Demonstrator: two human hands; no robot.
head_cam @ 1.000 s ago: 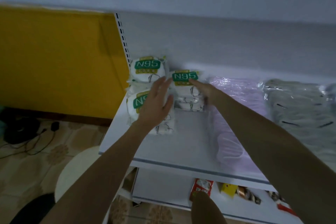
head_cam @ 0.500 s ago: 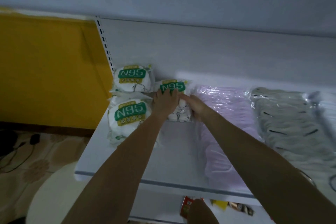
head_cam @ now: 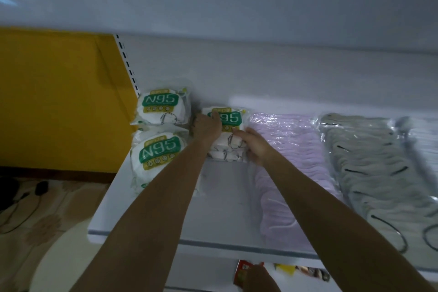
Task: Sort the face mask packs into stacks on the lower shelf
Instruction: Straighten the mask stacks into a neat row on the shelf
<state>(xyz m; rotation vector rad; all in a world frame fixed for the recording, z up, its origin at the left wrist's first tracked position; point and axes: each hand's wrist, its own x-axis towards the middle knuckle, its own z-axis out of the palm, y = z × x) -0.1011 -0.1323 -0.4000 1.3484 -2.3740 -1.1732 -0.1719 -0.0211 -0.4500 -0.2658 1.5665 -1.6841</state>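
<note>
Packs (head_cam: 156, 156) at lower left look done: our left hand (head_cam: 207, 125) moved over and, with our right hand (head_cam: 257, 146), grips the middle stack (head_cam: 231, 147).

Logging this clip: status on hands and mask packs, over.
Left hand and right hand hold the middle N95 stack from either side. Stack sits on shelf. Pink mask bundle crowds its right side.

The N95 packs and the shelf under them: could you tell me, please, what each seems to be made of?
N95 packs: thin glossy plastic film, judging by the sheen and crinkled sealed edges, with printed green labels. Shelf: smooth white, fairly matte board, probably painted metal, as the slotted upright behind suggests; the look leaves that open.
</note>
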